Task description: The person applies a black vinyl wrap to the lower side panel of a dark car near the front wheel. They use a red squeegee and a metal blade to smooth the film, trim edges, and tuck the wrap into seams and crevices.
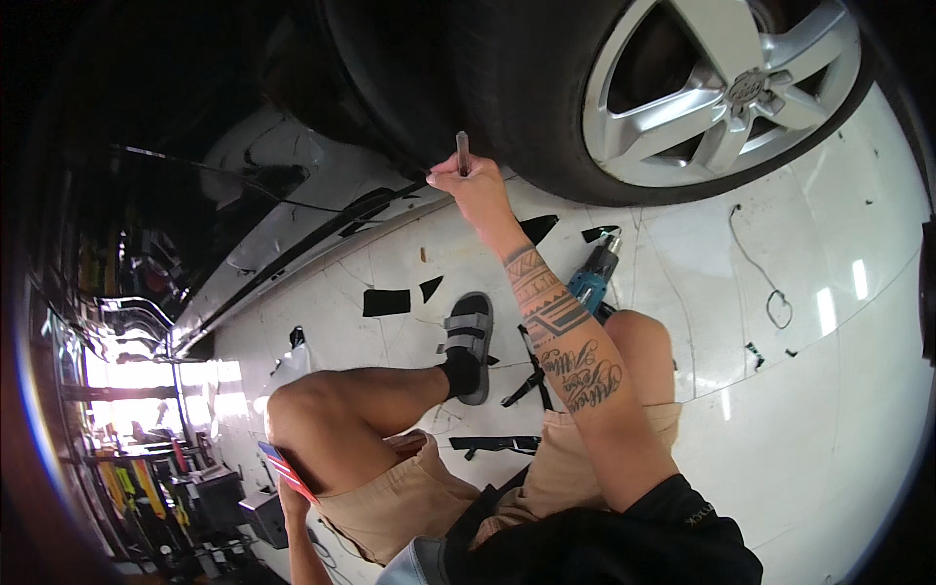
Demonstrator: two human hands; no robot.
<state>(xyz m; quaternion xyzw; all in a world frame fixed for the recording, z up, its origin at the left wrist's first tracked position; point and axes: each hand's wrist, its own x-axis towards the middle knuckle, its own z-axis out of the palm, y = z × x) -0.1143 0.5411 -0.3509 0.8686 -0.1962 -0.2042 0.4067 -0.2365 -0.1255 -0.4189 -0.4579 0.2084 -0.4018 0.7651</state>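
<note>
My right hand reaches out to the lower edge of a glossy black car body, just left of the tyre. Its fingers pinch a slim grey pen-like tool, which sticks up above the fist; the tool's lower end is hidden. Beside my left knee, my left hand is closed on a flat red card with a blue edge and white stripes. Only part of that hand shows, as my leg and the card cover the rest.
A silver wheel stands at the upper right. A teal and black heat gun lies on the white floor by my right knee. Black film scraps and a thin cord are scattered about. Tools hang at the far left.
</note>
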